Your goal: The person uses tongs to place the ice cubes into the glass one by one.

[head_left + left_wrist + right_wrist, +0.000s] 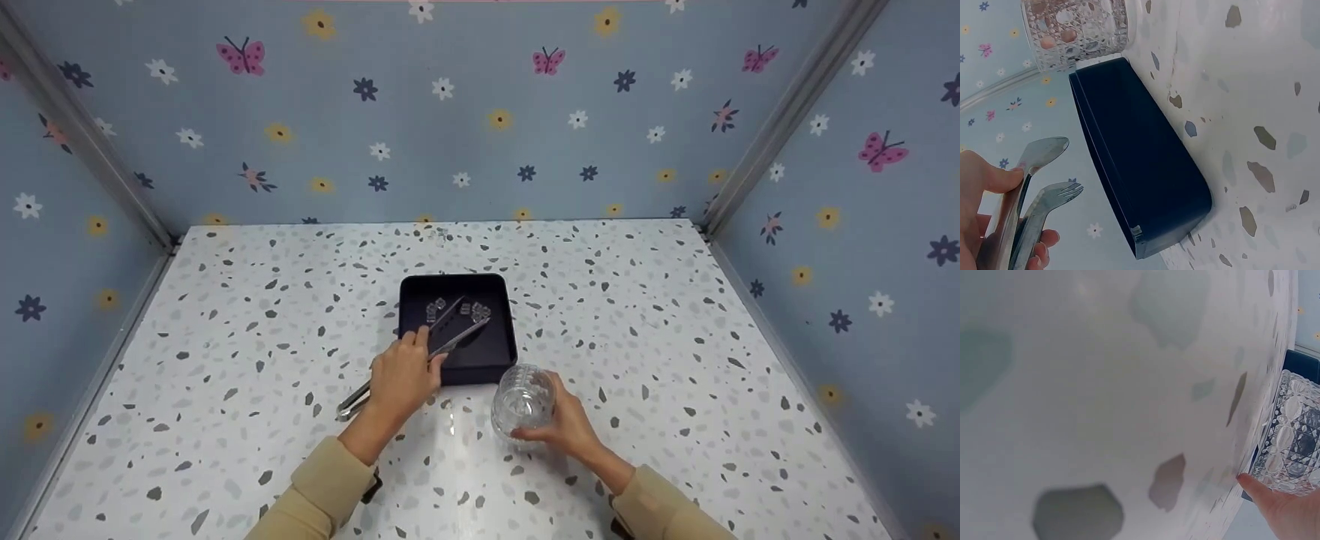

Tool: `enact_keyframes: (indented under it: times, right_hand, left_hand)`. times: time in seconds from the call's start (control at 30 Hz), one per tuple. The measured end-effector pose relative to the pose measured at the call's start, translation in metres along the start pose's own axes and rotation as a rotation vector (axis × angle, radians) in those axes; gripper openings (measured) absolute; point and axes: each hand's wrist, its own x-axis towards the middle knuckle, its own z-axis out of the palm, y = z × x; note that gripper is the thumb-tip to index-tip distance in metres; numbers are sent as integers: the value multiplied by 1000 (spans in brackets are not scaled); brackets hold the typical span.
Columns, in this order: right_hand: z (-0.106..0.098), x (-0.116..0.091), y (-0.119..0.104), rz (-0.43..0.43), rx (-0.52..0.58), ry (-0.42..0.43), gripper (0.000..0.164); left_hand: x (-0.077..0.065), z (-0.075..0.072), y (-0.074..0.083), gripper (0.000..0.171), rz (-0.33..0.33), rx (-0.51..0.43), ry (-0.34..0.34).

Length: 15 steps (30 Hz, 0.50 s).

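Smooth, shiny metal tongs (1031, 223)

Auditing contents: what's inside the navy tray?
Small clear cubes, in two clusters. The serving tongs and left hand cover parts of the navy tray; anything directly beneath them can't be seen.

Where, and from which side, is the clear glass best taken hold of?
Probably the glass is best taken by its patterned side wall, from the right, as the right grip does. The wall is rounded, so it can be wrapped, and its texture may reduce slipping. The far side seems less convenient: the dark tray stands close there.
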Motion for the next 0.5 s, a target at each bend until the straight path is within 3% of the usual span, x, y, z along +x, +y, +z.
enact_keyframes:
  times: [0.5]
  right_hand:
    - [0, 0, -2, 24, 40, -4, 90]
  left_hand:
    - [17, 15, -17, 48, -56, 49, -38]
